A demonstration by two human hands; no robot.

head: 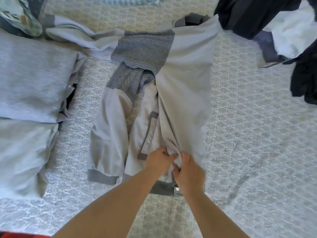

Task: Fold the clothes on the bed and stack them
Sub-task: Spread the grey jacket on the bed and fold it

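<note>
A pale grey jacket [181,93] is laid out lengthwise on the bed [248,134], at the centre of the view, with its darker grey hem band nearest the person. Ribbed, darker grey knit panels are seen at its far end and along the upper part of its left sleeve. The left sleeve is folded down alongside the body, its grey cuff lying near the hem. A flat pocket flap with grey edging is visible on the front, just beyond the hands.

The left hand [160,161] and the right hand [187,172] are brought together at the near middle of the jacket, just above the hem. Bunched fabric of the front edge is pinched by the curled fingers of both hands; each grip is closed on the jacket cloth. The hands are touching or nearly touching; which cannot be told. A small bright metal part, possibly a zip end, is seen at the hem beside the right wrist.

Folded pale grey garments [32,79] are stacked at the left, well apart from the jacket. A patterned green-and-white item [22,18] lies at the far left corner. Dark clothing with a white piece [274,23] is heaped at the far right. The bed cover carries a pale repeating pattern.
</note>
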